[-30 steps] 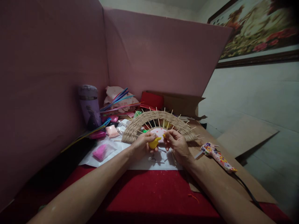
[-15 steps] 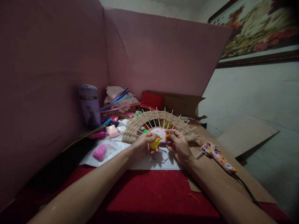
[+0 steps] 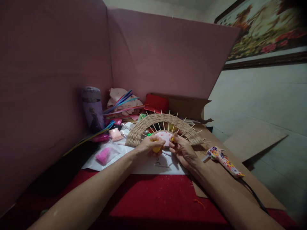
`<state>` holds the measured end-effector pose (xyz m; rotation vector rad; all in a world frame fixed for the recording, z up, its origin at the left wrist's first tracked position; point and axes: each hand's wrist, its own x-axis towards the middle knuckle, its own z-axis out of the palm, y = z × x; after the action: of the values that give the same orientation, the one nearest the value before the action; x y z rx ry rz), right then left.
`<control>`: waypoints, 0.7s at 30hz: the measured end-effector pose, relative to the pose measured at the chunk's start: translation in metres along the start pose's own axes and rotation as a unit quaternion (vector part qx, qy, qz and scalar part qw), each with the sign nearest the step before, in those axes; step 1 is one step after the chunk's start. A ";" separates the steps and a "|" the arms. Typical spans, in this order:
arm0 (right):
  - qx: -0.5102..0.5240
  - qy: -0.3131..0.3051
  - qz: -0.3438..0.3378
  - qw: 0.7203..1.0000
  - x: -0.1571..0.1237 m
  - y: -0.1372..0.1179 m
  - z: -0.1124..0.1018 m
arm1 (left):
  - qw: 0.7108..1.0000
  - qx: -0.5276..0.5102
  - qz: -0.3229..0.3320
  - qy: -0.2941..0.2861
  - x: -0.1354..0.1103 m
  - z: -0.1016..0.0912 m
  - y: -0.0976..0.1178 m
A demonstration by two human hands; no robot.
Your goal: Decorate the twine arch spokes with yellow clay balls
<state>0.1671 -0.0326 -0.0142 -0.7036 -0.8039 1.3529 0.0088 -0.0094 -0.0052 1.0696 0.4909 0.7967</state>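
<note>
A soft yellow lump of modelling clay (image 3: 156, 149) is held in my left hand (image 3: 150, 145), with the fingers wrapped round it and the thumb on top. Just to the right, my right hand (image 3: 182, 149) pinches a small yellow bit of clay (image 3: 172, 139) between thumb and fingertips. The two hands are apart. Behind them stands a half-round fan shape woven from brown cord (image 3: 165, 117), with thin wooden sticks poking out along both its edges. At its centre is a pale pink half-disc with red spots (image 3: 164, 136), partly covered by my hands.
A flowered glue gun (image 3: 224, 161) with a black cord lies on cardboard (image 3: 249, 188) at right. On the left are a purple tumbler (image 3: 93, 110), bagged pink clay (image 3: 103, 156), peach clay (image 3: 115, 134) and coloured pipe cleaners (image 3: 123, 101). White paper (image 3: 139, 166) covers part of the red cloth (image 3: 144, 198).
The pointed yellow tip that stuck out of my left hand no longer shows; the thumb now presses over the clay. The yellow bit in my right hand is less exposed.
</note>
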 end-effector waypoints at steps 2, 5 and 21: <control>-0.005 -0.015 0.010 1.000 -0.001 0.000 0.001 | 1.000 0.007 -0.002 0.002 0.000 0.001 0.000; -0.013 -0.028 0.030 0.999 -0.001 0.000 0.002 | 1.000 0.001 -0.017 0.007 -0.001 0.000 0.000; -0.002 -0.028 0.003 1.000 -0.001 -0.004 0.001 | 0.999 -0.019 -0.036 -0.005 -0.001 -0.001 0.001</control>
<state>0.1686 -0.0342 -0.0108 -0.6732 -0.8499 1.3817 0.0072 -0.0089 -0.0046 1.0152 0.5023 0.7341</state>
